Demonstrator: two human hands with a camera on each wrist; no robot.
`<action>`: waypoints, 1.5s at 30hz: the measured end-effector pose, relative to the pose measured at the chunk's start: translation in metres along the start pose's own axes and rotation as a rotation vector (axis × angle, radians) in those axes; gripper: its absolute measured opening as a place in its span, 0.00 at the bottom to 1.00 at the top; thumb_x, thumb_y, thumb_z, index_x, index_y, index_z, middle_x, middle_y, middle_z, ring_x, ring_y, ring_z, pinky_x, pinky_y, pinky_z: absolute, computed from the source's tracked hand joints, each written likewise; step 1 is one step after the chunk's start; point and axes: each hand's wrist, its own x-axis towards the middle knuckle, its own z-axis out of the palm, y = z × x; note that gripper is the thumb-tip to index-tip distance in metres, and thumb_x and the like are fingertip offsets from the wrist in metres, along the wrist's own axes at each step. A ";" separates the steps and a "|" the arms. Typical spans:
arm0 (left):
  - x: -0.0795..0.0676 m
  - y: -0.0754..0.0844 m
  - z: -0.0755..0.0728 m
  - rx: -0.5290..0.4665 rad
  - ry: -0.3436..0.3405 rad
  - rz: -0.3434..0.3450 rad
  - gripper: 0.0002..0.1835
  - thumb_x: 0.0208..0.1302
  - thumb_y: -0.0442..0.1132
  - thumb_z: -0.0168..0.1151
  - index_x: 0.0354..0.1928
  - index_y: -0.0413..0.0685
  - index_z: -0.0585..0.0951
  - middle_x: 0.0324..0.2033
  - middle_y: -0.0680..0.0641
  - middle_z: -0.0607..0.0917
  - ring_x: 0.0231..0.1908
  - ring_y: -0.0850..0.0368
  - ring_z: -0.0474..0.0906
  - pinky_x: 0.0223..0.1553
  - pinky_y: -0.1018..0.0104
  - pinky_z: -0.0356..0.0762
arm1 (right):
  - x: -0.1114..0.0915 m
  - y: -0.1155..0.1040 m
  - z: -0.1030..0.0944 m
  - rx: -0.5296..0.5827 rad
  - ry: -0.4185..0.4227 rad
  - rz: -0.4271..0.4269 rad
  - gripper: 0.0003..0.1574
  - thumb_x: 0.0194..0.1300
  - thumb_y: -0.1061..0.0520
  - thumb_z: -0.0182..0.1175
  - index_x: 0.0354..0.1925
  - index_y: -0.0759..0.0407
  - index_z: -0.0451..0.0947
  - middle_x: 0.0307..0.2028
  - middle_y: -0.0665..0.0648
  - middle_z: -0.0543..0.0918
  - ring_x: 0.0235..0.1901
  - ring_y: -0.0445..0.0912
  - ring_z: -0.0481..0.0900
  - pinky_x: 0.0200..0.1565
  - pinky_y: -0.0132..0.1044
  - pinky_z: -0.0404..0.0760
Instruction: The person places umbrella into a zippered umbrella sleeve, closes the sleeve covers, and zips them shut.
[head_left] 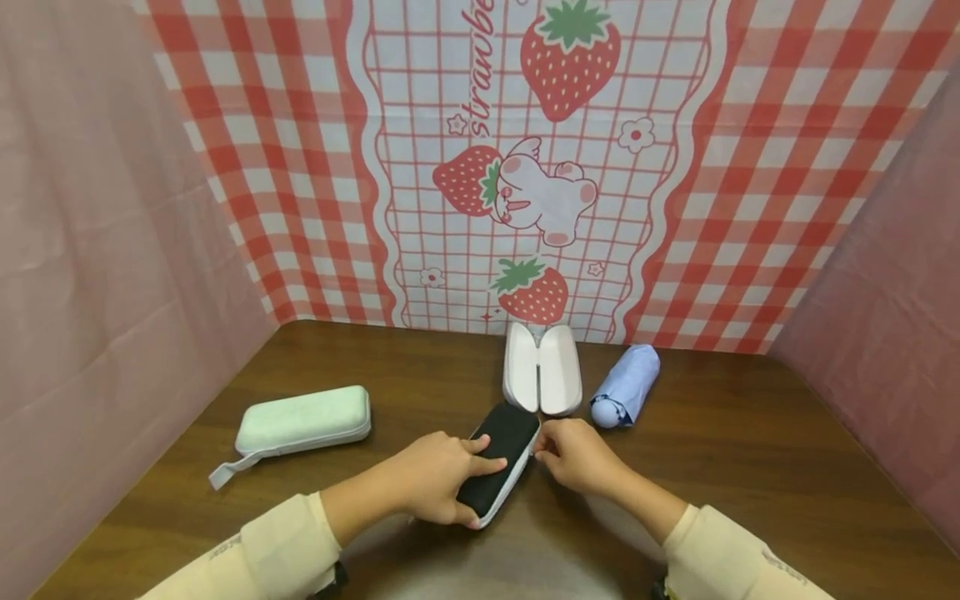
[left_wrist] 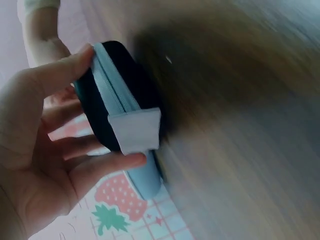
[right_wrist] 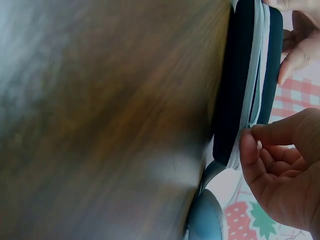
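Note:
A black zippered case (head_left: 504,454) with a light grey zip band lies at an angle on the table. My left hand (head_left: 444,477) grips its near end, thumb at the zip edge and fingers spread over the top. A pale fabric tab (left_wrist: 136,131) shows on that end in the left wrist view. My right hand (head_left: 573,454) pinches the zipper pull (right_wrist: 251,126) on the case's right side between thumb and index finger. In the right wrist view the zip band is parted on the left hand's side of the pull and joined beyond it.
Behind the black case a white-lined case (head_left: 558,371) stands open. To its right lies a folded lavender umbrella (head_left: 628,385). A mint green case (head_left: 306,419) with a wrist strap is at the left of the wooden table (head_left: 757,467). A strawberry-print cloth (head_left: 300,167) hangs behind.

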 end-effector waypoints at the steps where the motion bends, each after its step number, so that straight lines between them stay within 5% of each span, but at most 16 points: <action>1: 0.001 0.003 0.000 0.007 0.002 -0.013 0.40 0.50 0.62 0.72 0.66 0.59 0.75 0.61 0.38 0.74 0.55 0.46 0.78 0.48 0.58 0.79 | 0.000 0.000 0.001 0.005 -0.003 -0.001 0.09 0.53 0.68 0.68 0.25 0.57 0.79 0.21 0.45 0.79 0.23 0.34 0.72 0.27 0.31 0.74; 10: 0.015 0.026 0.007 0.188 0.080 -0.104 0.42 0.51 0.71 0.63 0.62 0.53 0.78 0.53 0.35 0.81 0.43 0.44 0.84 0.38 0.58 0.82 | -0.002 -0.009 0.003 0.094 -0.089 -0.091 0.10 0.53 0.69 0.66 0.24 0.56 0.78 0.21 0.43 0.77 0.23 0.32 0.70 0.25 0.29 0.73; 15: 0.017 0.014 0.000 0.102 0.092 -0.120 0.36 0.53 0.72 0.61 0.58 0.58 0.82 0.51 0.44 0.83 0.42 0.49 0.83 0.36 0.58 0.81 | -0.002 -0.005 0.003 0.084 -0.087 -0.101 0.10 0.52 0.67 0.68 0.25 0.55 0.79 0.21 0.43 0.77 0.24 0.33 0.71 0.27 0.30 0.73; 18: 0.020 -0.004 -0.006 0.003 0.091 -0.108 0.26 0.59 0.63 0.64 0.54 0.59 0.85 0.49 0.51 0.82 0.45 0.54 0.81 0.40 0.57 0.80 | -0.001 0.000 0.004 0.099 -0.100 -0.099 0.09 0.52 0.67 0.67 0.26 0.55 0.79 0.22 0.42 0.77 0.24 0.33 0.71 0.28 0.30 0.73; 21: 0.028 -0.022 -0.008 -0.106 0.104 -0.047 0.18 0.60 0.45 0.67 0.53 0.53 0.85 0.50 0.50 0.81 0.51 0.53 0.77 0.50 0.57 0.77 | 0.000 0.002 0.005 0.144 -0.125 -0.094 0.09 0.53 0.68 0.65 0.26 0.56 0.78 0.20 0.43 0.77 0.22 0.32 0.71 0.25 0.29 0.74; 24: 0.040 -0.037 -0.008 -0.233 0.082 0.039 0.26 0.52 0.27 0.62 0.56 0.48 0.82 0.59 0.46 0.77 0.60 0.51 0.71 0.59 0.59 0.70 | 0.000 0.003 0.006 0.190 -0.151 -0.082 0.09 0.54 0.70 0.64 0.26 0.57 0.78 0.19 0.43 0.77 0.19 0.31 0.72 0.22 0.28 0.75; 27: 0.050 -0.045 -0.010 -0.319 -0.001 0.094 0.37 0.44 0.19 0.56 0.60 0.47 0.79 0.66 0.45 0.71 0.67 0.50 0.64 0.64 0.60 0.64 | 0.000 0.003 0.005 0.225 -0.171 -0.065 0.09 0.54 0.71 0.63 0.26 0.58 0.78 0.19 0.43 0.77 0.19 0.31 0.73 0.20 0.29 0.75; 32: 0.054 -0.048 -0.014 -0.211 -0.100 0.096 0.40 0.42 0.22 0.64 0.62 0.56 0.79 0.68 0.48 0.69 0.67 0.48 0.62 0.65 0.60 0.62 | 0.001 0.005 0.003 0.201 -0.164 -0.075 0.10 0.54 0.70 0.65 0.26 0.56 0.79 0.19 0.43 0.78 0.20 0.31 0.73 0.22 0.29 0.75; 37: 0.047 -0.046 -0.015 -0.040 -0.057 0.080 0.40 0.38 0.34 0.79 0.60 0.61 0.80 0.61 0.49 0.75 0.57 0.50 0.70 0.56 0.60 0.71 | 0.005 0.009 0.002 0.143 -0.133 -0.103 0.11 0.53 0.69 0.67 0.25 0.55 0.79 0.19 0.43 0.78 0.22 0.31 0.71 0.25 0.29 0.74; 45: 0.037 -0.050 -0.013 -0.106 -0.049 0.098 0.39 0.38 0.36 0.81 0.59 0.51 0.80 0.61 0.46 0.76 0.65 0.46 0.66 0.65 0.57 0.62 | 0.013 0.012 0.004 0.122 -0.142 -0.140 0.12 0.51 0.70 0.67 0.24 0.54 0.79 0.20 0.43 0.79 0.22 0.31 0.69 0.26 0.29 0.72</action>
